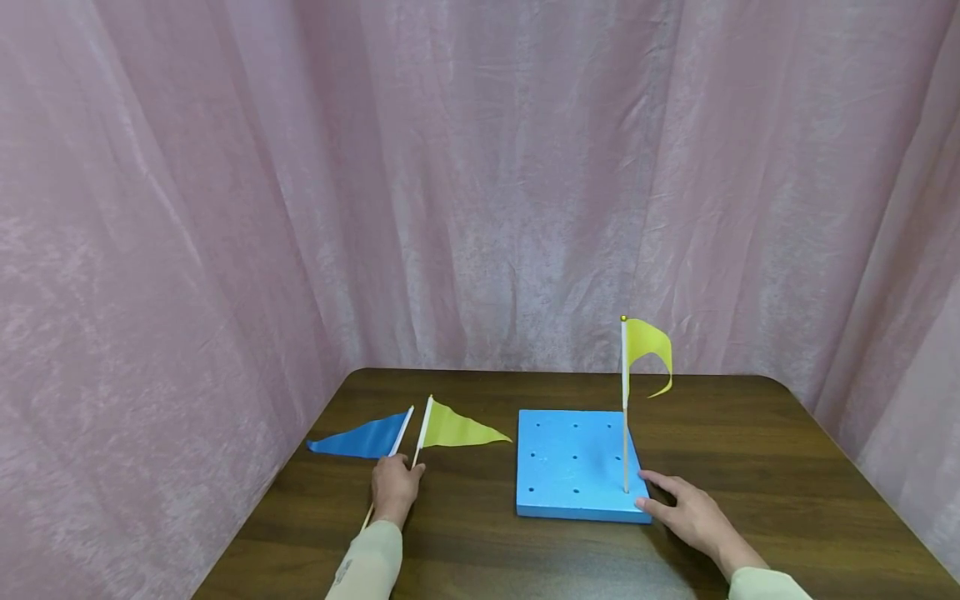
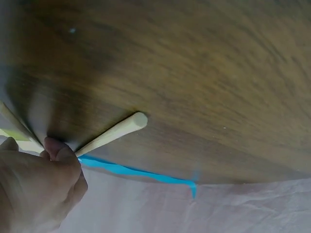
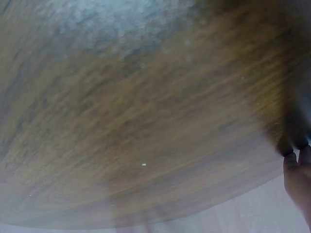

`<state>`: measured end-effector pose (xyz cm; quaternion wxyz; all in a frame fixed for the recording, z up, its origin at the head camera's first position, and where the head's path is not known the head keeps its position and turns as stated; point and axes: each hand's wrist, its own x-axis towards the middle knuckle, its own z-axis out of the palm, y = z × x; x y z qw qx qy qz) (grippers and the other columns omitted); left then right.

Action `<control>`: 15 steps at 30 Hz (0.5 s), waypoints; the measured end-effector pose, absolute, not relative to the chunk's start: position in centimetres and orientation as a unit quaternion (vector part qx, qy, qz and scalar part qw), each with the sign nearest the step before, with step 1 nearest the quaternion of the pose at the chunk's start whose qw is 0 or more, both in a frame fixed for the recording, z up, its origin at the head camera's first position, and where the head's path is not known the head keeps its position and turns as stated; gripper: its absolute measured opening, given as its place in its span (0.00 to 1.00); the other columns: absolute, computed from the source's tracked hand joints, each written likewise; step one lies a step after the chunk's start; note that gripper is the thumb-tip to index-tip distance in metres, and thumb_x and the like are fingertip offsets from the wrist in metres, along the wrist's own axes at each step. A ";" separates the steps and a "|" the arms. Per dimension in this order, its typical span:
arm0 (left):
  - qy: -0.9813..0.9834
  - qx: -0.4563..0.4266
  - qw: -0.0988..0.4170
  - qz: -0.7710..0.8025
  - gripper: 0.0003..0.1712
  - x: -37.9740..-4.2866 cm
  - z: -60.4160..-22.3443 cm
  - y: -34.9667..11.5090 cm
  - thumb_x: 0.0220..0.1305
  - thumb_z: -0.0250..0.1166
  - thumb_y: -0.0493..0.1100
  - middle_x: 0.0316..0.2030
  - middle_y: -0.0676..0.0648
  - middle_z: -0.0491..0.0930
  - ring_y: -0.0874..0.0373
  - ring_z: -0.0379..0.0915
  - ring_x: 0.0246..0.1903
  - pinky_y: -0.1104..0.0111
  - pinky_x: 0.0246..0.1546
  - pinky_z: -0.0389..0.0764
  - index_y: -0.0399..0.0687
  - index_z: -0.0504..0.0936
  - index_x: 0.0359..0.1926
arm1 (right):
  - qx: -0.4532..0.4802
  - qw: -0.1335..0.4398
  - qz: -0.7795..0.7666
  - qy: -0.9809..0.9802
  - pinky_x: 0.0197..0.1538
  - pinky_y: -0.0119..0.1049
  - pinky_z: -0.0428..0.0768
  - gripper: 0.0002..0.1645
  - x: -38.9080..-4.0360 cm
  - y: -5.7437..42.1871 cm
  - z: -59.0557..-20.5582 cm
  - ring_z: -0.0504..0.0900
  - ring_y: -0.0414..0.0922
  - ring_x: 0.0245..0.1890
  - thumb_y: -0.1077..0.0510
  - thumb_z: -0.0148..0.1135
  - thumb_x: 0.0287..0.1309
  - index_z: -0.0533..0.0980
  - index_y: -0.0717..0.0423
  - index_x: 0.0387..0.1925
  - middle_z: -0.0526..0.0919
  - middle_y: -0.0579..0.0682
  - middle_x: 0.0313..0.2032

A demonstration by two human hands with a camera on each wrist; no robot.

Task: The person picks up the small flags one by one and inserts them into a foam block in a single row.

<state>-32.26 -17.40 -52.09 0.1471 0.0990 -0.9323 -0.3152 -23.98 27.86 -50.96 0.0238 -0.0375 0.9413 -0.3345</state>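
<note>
My left hand [image 1: 394, 485] is over the sticks of two pennant flags lying on the table. Its thumb and fingers pinch the stick of the yellow-green flag [image 1: 459, 427], whose cloth points right. Beneath the same fingers passes the stick of a blue flag [image 1: 360, 437], its cloth pointing left; the rounded stick end [image 2: 135, 121] shows in the left wrist view. With straight fingers, my right hand [image 1: 697, 517] touches the right edge of a blue board [image 1: 555, 475] with several holes. Another yellow flag [image 1: 647, 337] stands upright in the board's near right corner.
The dark wooden table [image 1: 465, 550] has rounded far corners. Pink curtains [image 1: 510, 208] hang behind it and along both sides. The upright flag rises well above the board, close to the right hand.
</note>
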 end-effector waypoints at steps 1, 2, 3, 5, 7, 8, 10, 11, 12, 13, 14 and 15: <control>-0.932 0.099 0.148 -0.315 0.21 -32.2 -52.1 -17.4 0.59 0.72 0.39 0.38 0.30 0.78 0.34 0.73 0.44 0.45 0.49 0.74 0.23 0.81 0.46 | -0.038 0.023 -0.335 0.941 0.57 0.68 0.67 0.42 -24.0 27.9 -50.9 0.65 0.70 0.64 0.33 0.60 0.62 0.71 0.56 0.67 0.70 0.68 0.64; -0.932 0.101 0.146 -0.317 0.21 -32.2 -52.1 -17.4 0.59 0.71 0.38 0.38 0.30 0.77 0.34 0.73 0.44 0.45 0.49 0.74 0.23 0.81 0.46 | -0.038 0.023 -0.335 0.941 0.57 0.68 0.67 0.42 -23.9 27.8 -50.9 0.65 0.70 0.64 0.34 0.60 0.62 0.71 0.56 0.67 0.70 0.68 0.64; -0.931 0.103 0.146 -0.319 0.20 -32.2 -52.1 -17.3 0.59 0.71 0.38 0.38 0.30 0.77 0.34 0.72 0.44 0.45 0.49 0.73 0.23 0.81 0.46 | -0.038 0.023 -0.336 0.941 0.57 0.68 0.67 0.42 -23.9 27.8 -50.9 0.65 0.70 0.64 0.34 0.60 0.62 0.71 0.56 0.67 0.70 0.68 0.64; -0.928 0.106 0.149 -0.323 0.20 -32.2 -52.2 -17.3 0.59 0.71 0.37 0.38 0.30 0.76 0.33 0.72 0.44 0.45 0.49 0.73 0.22 0.82 0.45 | -0.038 0.022 -0.337 0.941 0.57 0.68 0.67 0.41 -23.9 27.8 -50.9 0.65 0.70 0.64 0.34 0.60 0.62 0.71 0.56 0.67 0.70 0.68 0.64; -0.926 0.105 0.160 -0.325 0.18 -32.1 -52.2 -17.2 0.58 0.71 0.37 0.37 0.30 0.77 0.33 0.72 0.44 0.45 0.49 0.73 0.23 0.82 0.44 | -0.038 0.023 -0.337 0.940 0.57 0.68 0.67 0.42 -23.9 27.8 -50.9 0.65 0.71 0.64 0.34 0.60 0.62 0.71 0.56 0.68 0.70 0.68 0.64; -0.925 0.104 0.167 -0.325 0.17 -32.0 -52.2 -17.2 0.58 0.71 0.36 0.36 0.31 0.77 0.33 0.72 0.44 0.45 0.49 0.73 0.23 0.83 0.42 | -0.038 0.024 -0.337 0.940 0.57 0.68 0.67 0.42 -23.9 27.8 -50.9 0.65 0.71 0.64 0.34 0.60 0.62 0.71 0.56 0.68 0.70 0.69 0.64; -0.924 0.097 0.181 -0.322 0.14 -31.9 -52.3 -17.1 0.57 0.71 0.35 0.34 0.32 0.77 0.34 0.72 0.42 0.46 0.48 0.73 0.24 0.84 0.39 | -0.037 0.024 -0.338 0.940 0.57 0.68 0.67 0.42 -23.9 27.8 -50.9 0.65 0.71 0.64 0.34 0.60 0.62 0.71 0.56 0.68 0.70 0.69 0.64; -0.924 0.093 0.191 -0.319 0.13 -31.8 -52.4 -17.1 0.56 0.72 0.35 0.32 0.32 0.78 0.34 0.73 0.41 0.46 0.47 0.73 0.25 0.84 0.37 | -0.037 0.025 -0.339 0.940 0.57 0.68 0.67 0.42 -23.9 27.8 -50.9 0.65 0.71 0.64 0.34 0.60 0.62 0.71 0.56 0.68 0.69 0.69 0.64; -0.923 0.090 0.197 -0.318 0.12 -31.8 -52.4 -17.1 0.55 0.72 0.34 0.31 0.32 0.78 0.34 0.73 0.41 0.46 0.46 0.73 0.25 0.85 0.35 | -0.038 0.025 -0.338 0.940 0.57 0.68 0.67 0.42 -24.0 27.8 -50.9 0.64 0.71 0.64 0.34 0.60 0.62 0.71 0.57 0.68 0.69 0.69 0.64; -0.923 0.088 0.201 -0.316 0.11 -31.7 -52.5 -17.1 0.55 0.72 0.33 0.31 0.33 0.78 0.34 0.73 0.40 0.46 0.46 0.73 0.26 0.85 0.34 | -0.038 0.025 -0.339 0.940 0.57 0.68 0.67 0.42 -24.0 27.8 -50.9 0.64 0.71 0.64 0.34 0.60 0.62 0.71 0.57 0.68 0.69 0.69 0.64; -0.923 0.087 0.204 -0.315 0.10 -31.7 -52.6 -17.0 0.54 0.72 0.33 0.30 0.33 0.78 0.34 0.73 0.40 0.46 0.46 0.73 0.26 0.85 0.33 | -0.039 0.025 -0.339 0.940 0.57 0.68 0.67 0.42 -24.0 27.8 -50.9 0.65 0.71 0.64 0.34 0.60 0.62 0.71 0.56 0.68 0.70 0.69 0.64; -0.923 0.085 0.208 -0.313 0.10 -31.7 -52.6 -17.0 0.54 0.72 0.33 0.30 0.33 0.78 0.34 0.73 0.39 0.46 0.45 0.73 0.26 0.85 0.33 | -0.039 0.024 -0.338 0.940 0.57 0.68 0.67 0.42 -24.0 27.8 -50.9 0.65 0.71 0.64 0.34 0.60 0.62 0.71 0.56 0.68 0.70 0.69 0.64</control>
